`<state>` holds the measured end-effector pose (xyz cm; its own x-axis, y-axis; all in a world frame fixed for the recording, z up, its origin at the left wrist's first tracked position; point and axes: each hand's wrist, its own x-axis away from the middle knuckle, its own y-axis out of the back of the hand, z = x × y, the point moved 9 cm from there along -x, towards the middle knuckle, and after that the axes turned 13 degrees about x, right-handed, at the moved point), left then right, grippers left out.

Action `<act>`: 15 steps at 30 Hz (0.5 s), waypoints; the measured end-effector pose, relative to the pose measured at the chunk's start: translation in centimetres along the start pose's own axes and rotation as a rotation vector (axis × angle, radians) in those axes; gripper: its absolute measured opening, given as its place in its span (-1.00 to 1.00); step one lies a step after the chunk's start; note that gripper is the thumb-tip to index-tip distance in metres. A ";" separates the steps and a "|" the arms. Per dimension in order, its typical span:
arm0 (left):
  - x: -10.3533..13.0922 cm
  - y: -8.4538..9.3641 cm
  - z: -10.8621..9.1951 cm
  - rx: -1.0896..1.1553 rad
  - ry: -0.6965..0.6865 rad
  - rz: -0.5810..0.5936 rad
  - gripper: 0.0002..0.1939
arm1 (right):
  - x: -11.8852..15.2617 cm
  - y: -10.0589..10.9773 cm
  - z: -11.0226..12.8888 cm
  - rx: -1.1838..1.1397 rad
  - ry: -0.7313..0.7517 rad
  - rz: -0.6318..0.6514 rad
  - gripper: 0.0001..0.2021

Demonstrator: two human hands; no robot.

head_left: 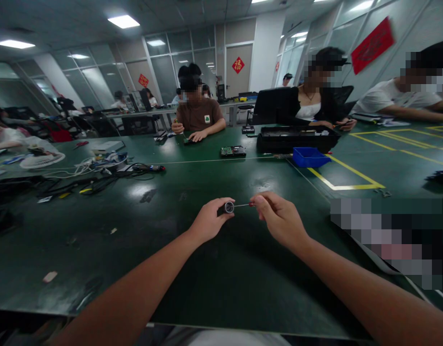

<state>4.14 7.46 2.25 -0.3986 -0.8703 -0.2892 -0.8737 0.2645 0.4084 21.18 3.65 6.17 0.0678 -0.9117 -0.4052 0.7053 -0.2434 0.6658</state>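
Observation:
Between the thumb and fingers of my left hand is a small round metal part, its ring-shaped open face turned toward me. My right hand is closed around the reddish handle of a thin screwdriver. The slim shaft points left and its tip meets the right side of the round part; whether it sits in a screw is too small to tell. Both hands are held above the dark green table.
Cables lie in a heap at the left. Across the table are a hard drive, a long black housing and a blue bin. Co-workers sit opposite and at the right. A pixelated area covers the near right.

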 end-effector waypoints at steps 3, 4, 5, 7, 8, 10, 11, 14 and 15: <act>0.0 0.1 0.0 -0.016 0.005 -0.003 -0.65 | 0.0 0.2 -0.3 0.027 -0.034 -0.030 -0.67; 0.0 0.1 0.0 -0.015 0.007 -0.006 -0.65 | 0.0 0.2 -0.4 0.012 -0.033 -0.033 -0.68; 0.0 0.2 0.0 -0.013 0.009 -0.013 -0.66 | 0.0 0.1 -0.4 -0.009 -0.029 -0.031 -0.70; -0.1 0.4 0.0 -0.010 0.013 -0.028 -0.66 | 0.0 -0.2 -0.5 -0.053 -0.021 -0.015 -0.71; -0.1 0.5 0.0 -0.012 0.014 -0.035 -0.65 | 0.0 -0.3 -0.5 -0.066 -0.020 -0.004 -0.71; -0.1 0.5 0.0 -0.023 0.010 -0.030 -0.65 | 0.1 -0.4 -0.6 -0.066 -0.027 0.007 -0.69; -0.1 0.4 -0.1 -0.028 0.007 -0.022 -0.65 | 0.1 -0.4 -0.6 -0.054 -0.030 0.007 -0.67; 0.0 0.2 -0.2 -0.039 0.006 -0.004 -0.64 | 0.1 0.0 -0.4 -0.008 -0.028 -0.033 -0.69; 0.0 0.2 -0.2 -0.044 0.008 -0.003 -0.64 | 0.1 0.2 -0.4 -0.012 -0.031 -0.056 -0.70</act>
<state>4.01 7.41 2.51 -0.3931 -0.8747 -0.2835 -0.8617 0.2429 0.4454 21.63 3.65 6.02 0.0063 -0.9064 -0.4223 0.7159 -0.2907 0.6348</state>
